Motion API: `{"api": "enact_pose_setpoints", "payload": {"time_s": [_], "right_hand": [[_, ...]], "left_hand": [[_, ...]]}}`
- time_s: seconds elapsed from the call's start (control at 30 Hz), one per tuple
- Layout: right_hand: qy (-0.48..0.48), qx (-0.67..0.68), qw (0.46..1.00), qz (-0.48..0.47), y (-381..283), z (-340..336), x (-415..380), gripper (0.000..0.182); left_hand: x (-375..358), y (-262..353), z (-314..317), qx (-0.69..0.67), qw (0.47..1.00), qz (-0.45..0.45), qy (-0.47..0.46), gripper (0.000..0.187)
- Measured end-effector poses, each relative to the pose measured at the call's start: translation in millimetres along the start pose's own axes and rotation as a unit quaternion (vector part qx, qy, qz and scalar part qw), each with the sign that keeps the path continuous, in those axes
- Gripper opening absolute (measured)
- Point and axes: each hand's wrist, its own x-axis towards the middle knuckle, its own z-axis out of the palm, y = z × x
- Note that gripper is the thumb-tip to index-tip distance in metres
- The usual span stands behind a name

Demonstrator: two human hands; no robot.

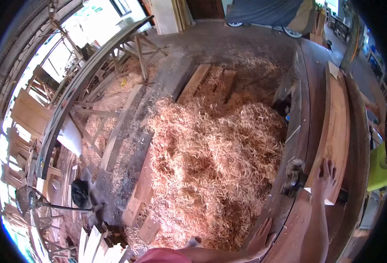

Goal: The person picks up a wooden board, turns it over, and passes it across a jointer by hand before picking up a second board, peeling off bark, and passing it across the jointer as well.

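Note:
My right hand (326, 179) lies with fingers outstretched on the near end of a long reddish-brown plank (336, 118). The plank runs lengthwise along a dark wooden workbench (311, 144). Lower and to the left, my left hand (260, 239) rests flat along the bench's near-left edge, fingers straight and holding nothing. Beside the plank's near end, a dark metal fitting (295, 176) sits at the bench edge with shavings stuck on it.
A large heap of wood shavings (211, 158) covers the floor left of the bench, with boards (144, 179) along it. A person in a yellow-green top (379, 166) stands across the bench. At left are a long trestle (66, 105) and a standing fan (27, 199).

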Motion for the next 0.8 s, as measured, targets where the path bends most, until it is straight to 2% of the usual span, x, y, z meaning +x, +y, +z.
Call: {"api": "enact_pose_setpoints", "payload": {"time_s": [0.03,0.1,0.13,0.17,0.2,0.23,0.3,0.8], "right_hand": [[0.007,0.006,1.000,-0.012,0.0,0.6,2.0,0.049],[0.014,0.033,0.998,-0.053,15.0,12.5,10.8,0.047],[0.020,0.079,0.995,-0.059,30.5,38.0,12.4,0.045],[-0.012,0.080,0.996,-0.029,21.5,21.7,14.4,0.046],[-0.016,0.062,0.998,-0.020,18.6,13.1,12.5,0.048],[-0.066,0.078,0.995,0.009,6.6,-4.7,14.0,0.050],[-0.084,0.078,0.992,0.042,-14.5,-28.2,17.6,0.050],[-0.106,0.100,0.987,0.063,-21.7,-22.9,33.5,0.054]], "left_hand": [[-0.8,2.7,-1.0,-0.017,1.000,-0.013,-0.015,0.070],[-1.0,1.3,1.3,-0.006,1.000,0.010,0.011,0.072],[1.8,-9.9,10.8,0.013,0.998,0.044,0.041,0.073],[-1.8,-19.9,24.9,0.028,0.995,0.077,0.066,0.073],[-5.1,-26.3,29.1,0.018,0.997,0.064,0.031,0.074],[-1.5,-27.0,25.2,0.012,0.998,0.054,0.005,0.075],[-2.0,-14.3,18.0,0.020,0.998,0.051,0.012,0.073],[-0.2,1.5,5.4,-0.004,0.999,0.039,-0.004,0.071]]}}
